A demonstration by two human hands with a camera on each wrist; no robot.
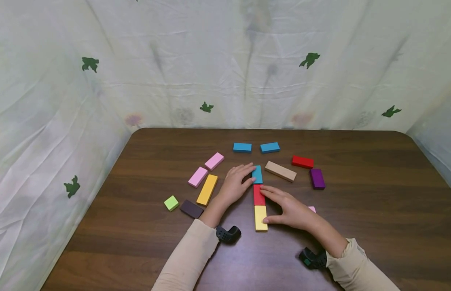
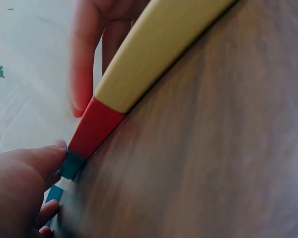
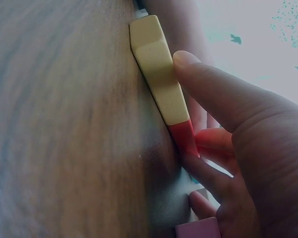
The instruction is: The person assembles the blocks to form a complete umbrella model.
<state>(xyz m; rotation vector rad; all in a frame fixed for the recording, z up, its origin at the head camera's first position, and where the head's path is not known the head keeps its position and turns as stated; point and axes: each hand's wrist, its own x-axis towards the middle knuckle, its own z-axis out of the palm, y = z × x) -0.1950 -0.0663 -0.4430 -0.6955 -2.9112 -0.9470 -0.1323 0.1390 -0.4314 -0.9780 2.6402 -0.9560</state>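
Note:
Three blocks lie flat, end to end in a column: blue [image 1: 257,175], red [image 1: 259,195] and yellow [image 1: 260,219]. My left hand [image 1: 234,182] is at the left side of the blue block, its thumb and fingertips along that edge. From the right, my right hand [image 1: 291,208] reaches over. Its index fingertip rests on the red block and its thumb touches the yellow block's right edge. In the right wrist view the thumb [image 3: 213,84] lies against the yellow block [image 3: 159,74]. The left wrist view shows the left thumb [image 2: 47,158] at the blue block's end.
Around the column lie two blue blocks [image 1: 242,148], a beige block [image 1: 280,171], a red block [image 1: 303,162], a purple block [image 1: 317,179], several pink blocks [image 1: 197,177], an orange-yellow block [image 1: 207,190], a dark block [image 1: 191,209] and a green block [image 1: 171,203]. A pale curtain [image 1: 225,64] hangs behind.

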